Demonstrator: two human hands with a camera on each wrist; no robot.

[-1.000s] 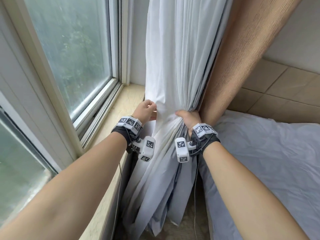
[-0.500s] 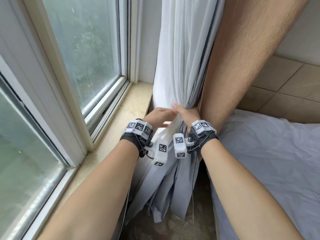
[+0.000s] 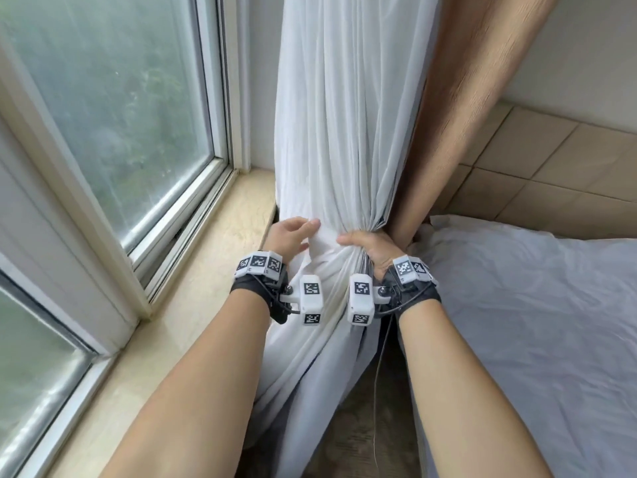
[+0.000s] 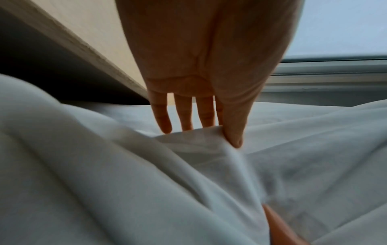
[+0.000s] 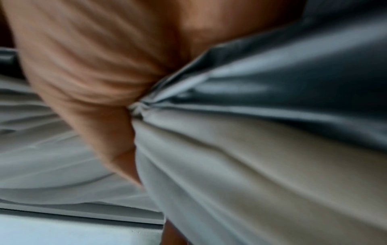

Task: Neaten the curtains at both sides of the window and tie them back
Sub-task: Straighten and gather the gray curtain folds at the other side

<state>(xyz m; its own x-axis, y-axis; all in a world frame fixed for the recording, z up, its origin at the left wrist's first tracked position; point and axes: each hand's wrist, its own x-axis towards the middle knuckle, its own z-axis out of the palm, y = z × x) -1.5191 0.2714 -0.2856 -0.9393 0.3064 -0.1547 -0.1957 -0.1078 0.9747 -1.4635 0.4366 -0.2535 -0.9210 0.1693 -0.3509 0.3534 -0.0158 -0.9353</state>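
Observation:
A white sheer curtain [image 3: 344, 132] hangs in the middle, gathered into a bunch at sill height. A tan curtain [image 3: 465, 81] hangs behind it on the right. My right hand [image 3: 368, 244] grips the gathered bunch from the right, fingers wrapped round it. In the blurred right wrist view the palm [image 5: 94, 82] closes on pleated white and grey cloth [image 5: 251, 149]. My left hand [image 3: 293, 232] is on the bunch's left side. In the left wrist view its thumb [image 4: 234, 132] pinches a fold of the white curtain [image 4: 188, 149] against nearly straight fingers. No tie-back is in view.
A beige stone sill [image 3: 213, 270] runs along the window [image 3: 120, 98] on the left. A bed with a crumpled white sheet [image 3: 534, 322] fills the right, against a tiled wall [image 3: 551, 160]. A thin cord [image 3: 379, 374] hangs from my right wrist over the floor gap.
My left hand carried the curtain's loose left edge across to my right hand, narrowing the bunch, then drew slightly apart. My right hand kept its grip throughout.

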